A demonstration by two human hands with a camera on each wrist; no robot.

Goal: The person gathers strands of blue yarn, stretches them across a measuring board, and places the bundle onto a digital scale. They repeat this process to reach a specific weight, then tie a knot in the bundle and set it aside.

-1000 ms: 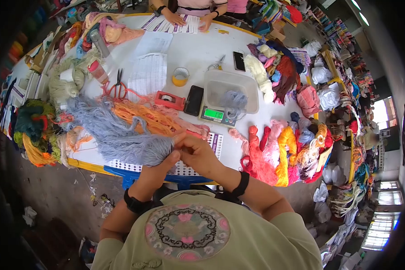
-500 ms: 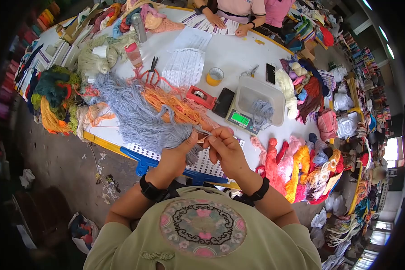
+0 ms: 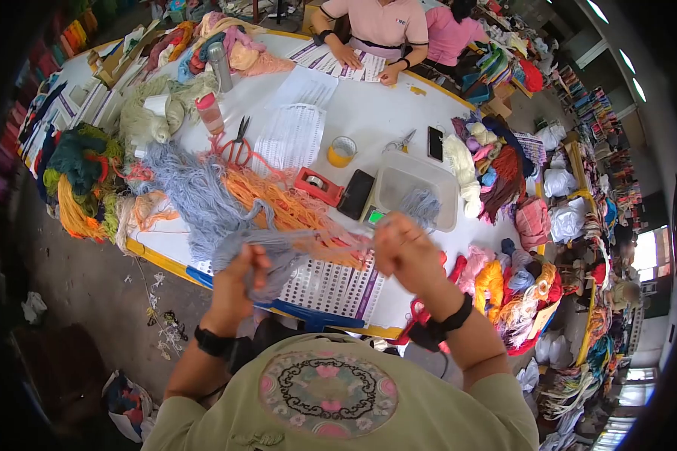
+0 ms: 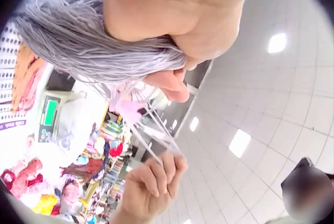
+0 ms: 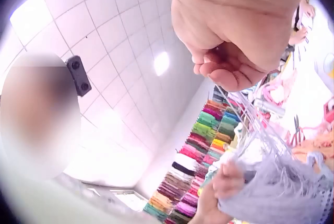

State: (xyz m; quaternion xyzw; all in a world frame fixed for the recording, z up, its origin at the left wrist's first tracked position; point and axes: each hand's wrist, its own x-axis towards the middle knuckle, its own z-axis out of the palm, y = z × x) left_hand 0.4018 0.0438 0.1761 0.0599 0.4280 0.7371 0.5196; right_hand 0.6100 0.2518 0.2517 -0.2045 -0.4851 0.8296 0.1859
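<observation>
My left hand (image 3: 238, 283) grips a thick hank of grey-blue yarn (image 4: 99, 51) near its end, fingers curled round it. A few strands of that yarn run taut across to my right hand (image 3: 410, 252), which pinches them between thumb and curled fingers, as the right wrist view shows. The rest of the grey-blue yarn (image 3: 192, 188) trails over the table to the left, beside orange yarn (image 3: 278, 195). Beneath the hands lies a white card with rows of holes (image 3: 331, 289). Motion blurs both hands in the head view.
A scale with a green display (image 3: 374, 216) carries a clear plastic tub (image 3: 447, 214) with grey-blue yarn inside. Nearby are a phone (image 3: 356, 193), a red tape dispenser (image 3: 317, 186) and scissors (image 3: 238, 143). Coloured hanks (image 3: 490, 289) lie on the right. Another person (image 3: 387, 34) sits across the table (image 3: 384, 113).
The hands were close together at the hank's end; now the right hand has pulled away to the right with strands stretched between them. The left hand has shifted left with the hank.
</observation>
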